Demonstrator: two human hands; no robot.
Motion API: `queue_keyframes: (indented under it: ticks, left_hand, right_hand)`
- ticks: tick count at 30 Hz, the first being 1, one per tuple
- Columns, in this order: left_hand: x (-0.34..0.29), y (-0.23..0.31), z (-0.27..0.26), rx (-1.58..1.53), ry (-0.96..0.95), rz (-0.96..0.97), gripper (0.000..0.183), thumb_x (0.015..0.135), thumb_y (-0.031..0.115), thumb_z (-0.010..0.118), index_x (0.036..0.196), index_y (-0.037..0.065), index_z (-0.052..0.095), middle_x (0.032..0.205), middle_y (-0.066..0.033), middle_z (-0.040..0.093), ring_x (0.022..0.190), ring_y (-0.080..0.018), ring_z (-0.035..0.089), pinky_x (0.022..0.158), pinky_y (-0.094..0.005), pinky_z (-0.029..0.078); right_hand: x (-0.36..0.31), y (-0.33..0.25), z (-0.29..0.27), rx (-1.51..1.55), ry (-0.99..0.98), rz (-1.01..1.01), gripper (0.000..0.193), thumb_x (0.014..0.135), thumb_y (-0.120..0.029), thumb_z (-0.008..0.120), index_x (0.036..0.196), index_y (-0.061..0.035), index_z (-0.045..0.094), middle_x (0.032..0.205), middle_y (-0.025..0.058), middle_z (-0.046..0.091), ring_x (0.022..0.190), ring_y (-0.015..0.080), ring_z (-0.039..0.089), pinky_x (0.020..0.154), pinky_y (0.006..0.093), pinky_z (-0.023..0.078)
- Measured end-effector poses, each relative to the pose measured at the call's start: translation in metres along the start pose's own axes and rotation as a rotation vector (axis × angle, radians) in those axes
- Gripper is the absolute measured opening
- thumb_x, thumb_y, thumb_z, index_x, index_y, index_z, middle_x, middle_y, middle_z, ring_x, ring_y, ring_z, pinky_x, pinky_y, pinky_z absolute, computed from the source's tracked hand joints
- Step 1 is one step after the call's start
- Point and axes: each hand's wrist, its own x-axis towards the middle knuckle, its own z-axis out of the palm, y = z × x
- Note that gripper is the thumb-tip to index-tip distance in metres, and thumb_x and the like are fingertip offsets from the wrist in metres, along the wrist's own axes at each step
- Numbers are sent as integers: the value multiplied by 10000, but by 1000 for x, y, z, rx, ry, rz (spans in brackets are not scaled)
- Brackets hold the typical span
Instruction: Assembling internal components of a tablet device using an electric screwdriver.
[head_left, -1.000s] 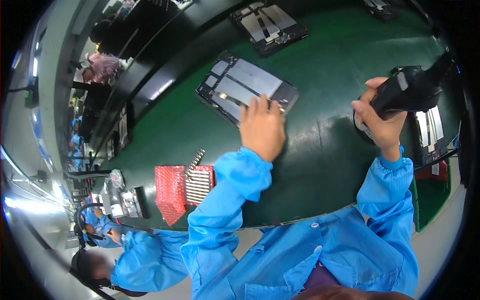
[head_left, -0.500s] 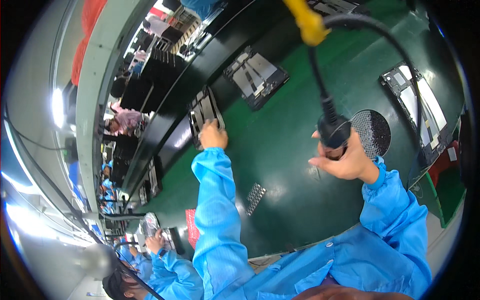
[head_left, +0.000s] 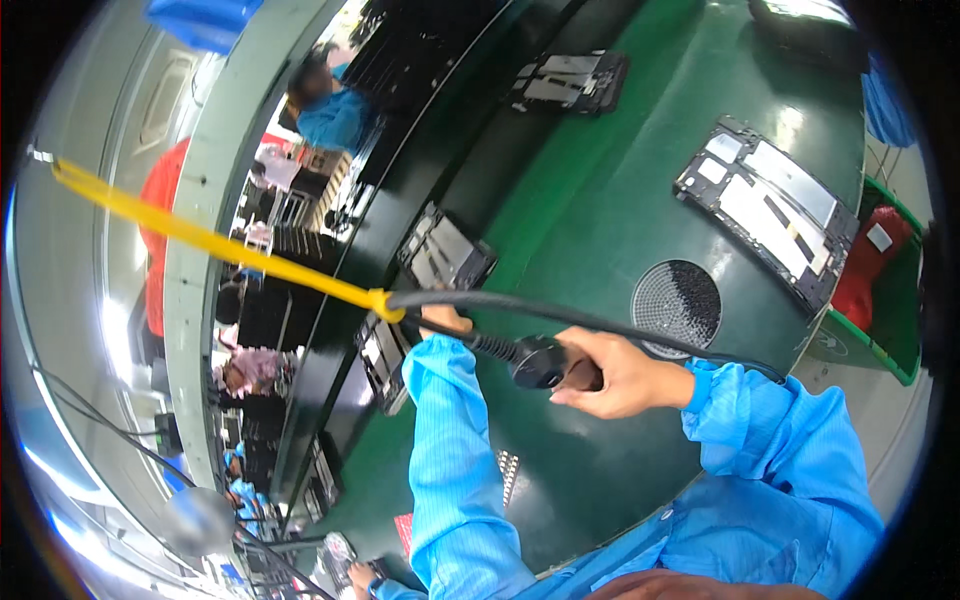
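A person in blue sleeves leans over a dark green worktop. The right hand has its fingers clamped around a black corded power tool held above the worktop. The left hand reaches to a flat black device frame at the far edge; whether its fingers are together cannot be told.

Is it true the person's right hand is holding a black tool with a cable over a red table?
Not quite. The head view shows the right hand holding the black tool with its cable over a green table, not a red one.
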Motion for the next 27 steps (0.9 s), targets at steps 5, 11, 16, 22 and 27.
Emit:
queue_keyframes:
  ticks: [5,11,16,22,27]
  left_hand:
    - [5,3,9,-139,47,-112,710,505,142,637,1182,-14,487,1072,-213,541,1064,-359,506,903,-393,437]
    - [13,20,-15,-152,-20,-147,751,508,146,665,1224,2,492,1092,-236,570,1019,-368,563,889,-397,455]
    - [15,2,-24,-31,95,-379,630,598,170,646,1192,0,522,1062,-275,581,1040,-387,558,889,-423,461]
    - [-35,30,-78,-201,302,-260,464,637,142,623,1088,47,571,973,-184,638,842,-371,616,755,-435,491]
    - [-116,64,-87,-265,531,-34,471,555,92,640,1020,25,606,875,-166,657,734,-344,623,686,-399,492]
  right_hand:
    - [3,0,2,21,41,-80,371,762,-93,658,1076,-26,471,591,82,480,491,168,449,477,315,373]
    - [3,-5,-6,-60,1,-45,423,780,-90,658,1151,6,479,708,66,573,575,104,446,535,270,400]
    - [6,-4,-6,-140,60,-49,446,778,-96,666,1151,40,461,753,83,601,634,101,520,593,265,459]
    - [1,4,-4,-109,131,-79,435,765,-92,656,1128,14,441,758,129,589,637,201,573,588,314,458]
    - [-3,-8,-9,-153,227,-76,317,740,-109,655,1008,-29,505,664,144,551,589,292,585,520,367,420]
